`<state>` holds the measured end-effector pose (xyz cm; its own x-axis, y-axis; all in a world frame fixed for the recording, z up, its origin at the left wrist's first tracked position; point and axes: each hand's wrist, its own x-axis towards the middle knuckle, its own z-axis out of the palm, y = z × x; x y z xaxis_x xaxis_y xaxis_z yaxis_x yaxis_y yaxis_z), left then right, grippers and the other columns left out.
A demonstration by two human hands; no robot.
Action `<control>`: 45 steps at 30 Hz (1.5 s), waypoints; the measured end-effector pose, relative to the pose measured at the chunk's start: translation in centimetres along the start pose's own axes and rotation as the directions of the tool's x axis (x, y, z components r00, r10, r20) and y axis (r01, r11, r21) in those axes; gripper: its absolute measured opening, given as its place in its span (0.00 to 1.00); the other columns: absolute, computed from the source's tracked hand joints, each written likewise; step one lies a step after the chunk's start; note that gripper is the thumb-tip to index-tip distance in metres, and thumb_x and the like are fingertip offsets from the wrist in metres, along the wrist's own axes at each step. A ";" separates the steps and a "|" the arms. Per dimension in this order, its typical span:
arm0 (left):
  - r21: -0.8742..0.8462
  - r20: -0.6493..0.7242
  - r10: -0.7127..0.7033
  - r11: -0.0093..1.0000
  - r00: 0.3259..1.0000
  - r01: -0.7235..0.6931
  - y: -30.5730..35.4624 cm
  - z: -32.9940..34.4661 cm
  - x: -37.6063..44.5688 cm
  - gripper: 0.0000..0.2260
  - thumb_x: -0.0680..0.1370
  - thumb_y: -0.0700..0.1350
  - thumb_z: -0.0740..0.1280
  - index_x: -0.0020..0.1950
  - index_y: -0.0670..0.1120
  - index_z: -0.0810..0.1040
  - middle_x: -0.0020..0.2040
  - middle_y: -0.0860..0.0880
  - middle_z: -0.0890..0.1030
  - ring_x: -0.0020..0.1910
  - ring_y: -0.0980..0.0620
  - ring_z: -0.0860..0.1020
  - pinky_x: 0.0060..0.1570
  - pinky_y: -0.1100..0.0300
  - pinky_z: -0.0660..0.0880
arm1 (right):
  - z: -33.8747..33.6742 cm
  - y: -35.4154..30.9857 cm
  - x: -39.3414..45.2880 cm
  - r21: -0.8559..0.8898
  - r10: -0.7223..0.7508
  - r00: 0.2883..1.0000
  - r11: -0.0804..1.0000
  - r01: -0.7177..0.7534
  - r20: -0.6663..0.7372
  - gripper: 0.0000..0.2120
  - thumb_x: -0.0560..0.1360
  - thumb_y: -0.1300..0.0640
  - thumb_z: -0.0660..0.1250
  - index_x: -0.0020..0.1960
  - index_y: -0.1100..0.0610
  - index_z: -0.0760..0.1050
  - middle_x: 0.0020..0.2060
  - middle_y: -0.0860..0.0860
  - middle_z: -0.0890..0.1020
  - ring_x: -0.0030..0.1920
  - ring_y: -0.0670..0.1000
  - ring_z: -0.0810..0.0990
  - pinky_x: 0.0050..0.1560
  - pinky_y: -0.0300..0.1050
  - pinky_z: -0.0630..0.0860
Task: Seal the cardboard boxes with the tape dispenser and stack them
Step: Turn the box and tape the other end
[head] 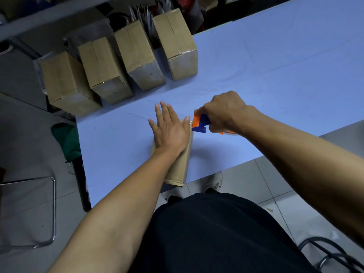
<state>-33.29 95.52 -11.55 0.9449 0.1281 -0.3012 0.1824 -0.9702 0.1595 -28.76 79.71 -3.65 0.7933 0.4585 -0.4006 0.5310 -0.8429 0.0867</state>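
Note:
A brown cardboard box [182,166] lies on the blue table [275,79] near its front edge. My left hand [169,131] presses flat on the box's top with straight fingers. My right hand [222,113] grips the orange and blue tape dispenser [199,124], whose front end touches the far right corner of the box. Much of the box's top is hidden under my left hand and forearm.
Several taped cardboard boxes [137,56] stand in a row along the table's far left edge. A metal stool frame [52,211] is on the floor at left, and a dark green bag [67,140] lies beside the table's left edge.

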 end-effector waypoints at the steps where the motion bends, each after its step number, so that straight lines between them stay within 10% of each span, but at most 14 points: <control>1: -0.003 0.001 -0.002 1.000 1.000 0.002 0.0 0.0 0.1 0.33 0.84 0.59 0.47 0.81 0.38 0.46 0.82 0.42 0.44 0.80 0.44 0.39 0.76 0.38 0.44 | -0.5 -0.5 0.2 -0.022 0.004 1.000 1.000 -0.004 0.007 0.17 0.72 0.49 0.63 0.60 0.41 0.76 0.38 0.48 0.72 0.42 0.56 0.75 0.39 0.43 0.64; 13: -0.032 -0.014 -0.020 0.999 1.000 0.020 -0.2 0.2 0.1 0.33 0.84 0.60 0.47 0.81 0.39 0.47 0.82 0.42 0.45 0.81 0.45 0.41 0.76 0.39 0.47 | 0.3 -1.9 0.1 -0.079 0.039 0.998 0.996 -0.043 -0.049 0.16 0.74 0.53 0.65 0.61 0.44 0.74 0.32 0.48 0.65 0.40 0.57 0.71 0.38 0.44 0.63; 20: -0.030 -0.018 -0.010 0.999 1.000 0.010 -0.2 -0.1 0.1 0.33 0.84 0.60 0.47 0.81 0.39 0.47 0.82 0.42 0.45 0.81 0.45 0.41 0.76 0.39 0.47 | 1.2 -0.8 -0.5 -0.018 0.027 0.996 0.999 -0.028 -0.086 0.23 0.77 0.30 0.57 0.59 0.45 0.74 0.31 0.49 0.67 0.34 0.56 0.69 0.32 0.42 0.56; 26: -0.028 -0.025 -0.012 1.000 1.000 0.011 -0.3 0.3 -0.1 0.34 0.84 0.61 0.47 0.81 0.39 0.47 0.82 0.43 0.44 0.81 0.45 0.41 0.76 0.38 0.47 | 5.1 -3.0 -0.7 -0.026 0.019 1.000 1.000 -0.018 0.013 0.12 0.78 0.44 0.61 0.56 0.49 0.77 0.50 0.53 0.83 0.51 0.57 0.82 0.41 0.43 0.64; 32: -0.064 -0.034 -0.022 0.998 0.999 0.020 -0.5 0.3 0.1 0.34 0.83 0.62 0.48 0.81 0.41 0.48 0.82 0.43 0.45 0.81 0.44 0.41 0.75 0.39 0.48 | 6.7 -2.0 0.5 0.107 0.163 0.986 0.981 -0.159 -0.021 0.21 0.78 0.37 0.60 0.66 0.46 0.70 0.48 0.57 0.78 0.47 0.60 0.79 0.40 0.47 0.64; 45: -0.597 -0.071 -0.183 0.795 0.980 0.105 -2.8 -1.5 0.0 0.31 0.83 0.48 0.63 0.82 0.46 0.51 0.82 0.48 0.49 0.80 0.51 0.52 0.69 0.70 0.51 | 10.1 -2.5 2.2 0.430 0.236 0.966 0.865 -0.259 0.108 0.41 0.77 0.66 0.62 0.81 0.42 0.48 0.64 0.64 0.66 0.57 0.66 0.72 0.49 0.54 0.70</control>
<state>-33.37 98.55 -10.59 0.9124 0.3180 -0.2575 0.4068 -0.6355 0.6562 -31.39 80.00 -13.92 0.8590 0.2138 -0.4651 0.1255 -0.9688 -0.2136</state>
